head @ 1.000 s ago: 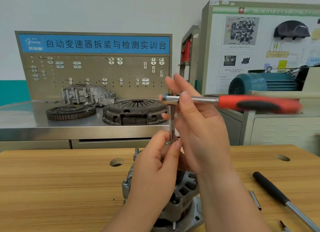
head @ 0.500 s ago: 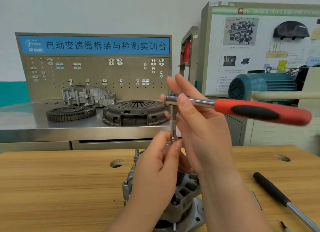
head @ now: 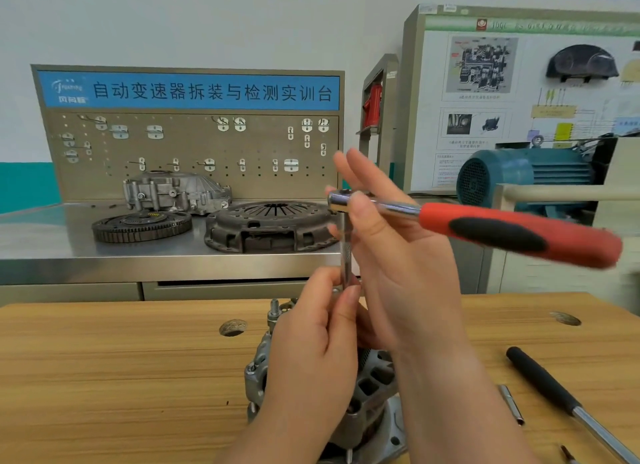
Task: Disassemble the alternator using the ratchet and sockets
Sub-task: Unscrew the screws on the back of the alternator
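the alternator stands on the wooden bench at 6 o'clock, mostly hidden behind both wrists. the left hand pinches the lower end of the extension bar between thumb and fingertips, just above the alternator; whether its tip sits on a bolt i cannot tell. the right hand pinches the head of the ratchet, thumb in front, the other fingers straight toward 12 o'clock. the red handle points to 3 o'clock. the alternator looks like cast metal, so it is probably heavy and stiff and should stay put under light turning. it is best braced low on the body. the ratchet is rigid steel, and real force calls for a hold on the rubbery handle, not the head. a black-handled tool lies at 4 o'clock.
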A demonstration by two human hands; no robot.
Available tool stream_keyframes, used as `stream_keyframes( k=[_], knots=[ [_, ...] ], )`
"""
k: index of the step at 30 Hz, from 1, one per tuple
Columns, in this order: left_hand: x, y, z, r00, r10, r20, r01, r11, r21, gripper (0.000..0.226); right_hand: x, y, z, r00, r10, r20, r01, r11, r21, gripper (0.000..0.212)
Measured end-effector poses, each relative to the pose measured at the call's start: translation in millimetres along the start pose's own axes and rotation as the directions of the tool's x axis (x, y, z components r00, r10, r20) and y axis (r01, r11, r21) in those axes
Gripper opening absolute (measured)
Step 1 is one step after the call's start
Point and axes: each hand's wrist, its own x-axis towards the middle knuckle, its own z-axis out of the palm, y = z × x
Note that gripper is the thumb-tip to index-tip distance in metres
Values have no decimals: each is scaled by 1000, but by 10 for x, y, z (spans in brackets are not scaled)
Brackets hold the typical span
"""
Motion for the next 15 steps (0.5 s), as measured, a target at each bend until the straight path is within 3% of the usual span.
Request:
stream_keyframes(
  k=[4,7,9,13,15],
  knots=[
    [1,18,-18,1000,-1,-13,0,999,-33,14,-3,-9,16,996,70,59,-77,989,128,23],
    [-7,14,-18,999,47,20,-46,999,-13,28,-3,-35,-3,976,212,54,-217,967,133,41],
    [-1,4,-23,999,47,27,-47,999,20,22,-5,-38,-8,968,246,43,-249,959,133,46],
    [24,10,-8,999,-33,8,33,998,-60,16,-11,-16,11,997,67,-24,-66,996,52,21],
    [26,4,-2,999,-53,3,53,995,-85,15,-23,-1,19,1000,3,-9,-3,999,45,25]
  ],
)
